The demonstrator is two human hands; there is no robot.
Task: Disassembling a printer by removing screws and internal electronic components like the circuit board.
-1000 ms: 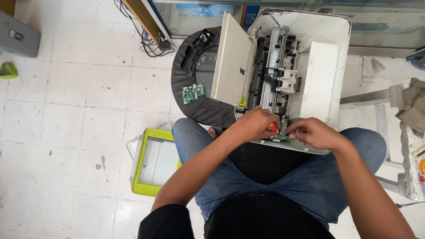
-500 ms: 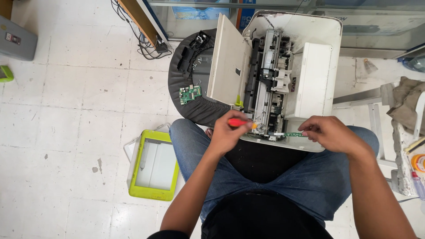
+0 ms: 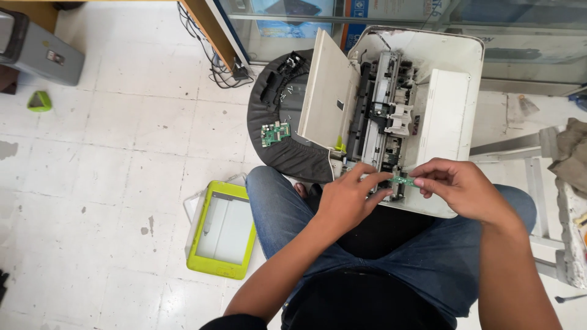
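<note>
An opened white printer (image 3: pixel 449 101) rests on my knees, its lid (image 3: pixel 327 101) swung up to the left and the grey mechanism (image 3: pixel 385 116) bare. My right hand (image 3: pixel 461 189) pinches a small green circuit board (image 3: pixel 403 180) at the printer's near edge. My left hand (image 3: pixel 351 198) reaches in from the left, index finger and thumb stretched out to the board's left end. No tool shows in either hand.
A black round pad (image 3: pixel 275 156) behind the printer carries a green circuit board (image 3: pixel 275 133). A lime-framed scanner lid (image 3: pixel 223 229) lies on the tiled floor at my left. Cables (image 3: pixel 223 70), a grey box (image 3: pixel 36 52) and a metal frame (image 3: pixel 538 183) stand around.
The red-handled screwdriver seen in my left hand is out of sight now. My left hand has stretched toward the small board, which my right hand still holds at the printer's edge.
</note>
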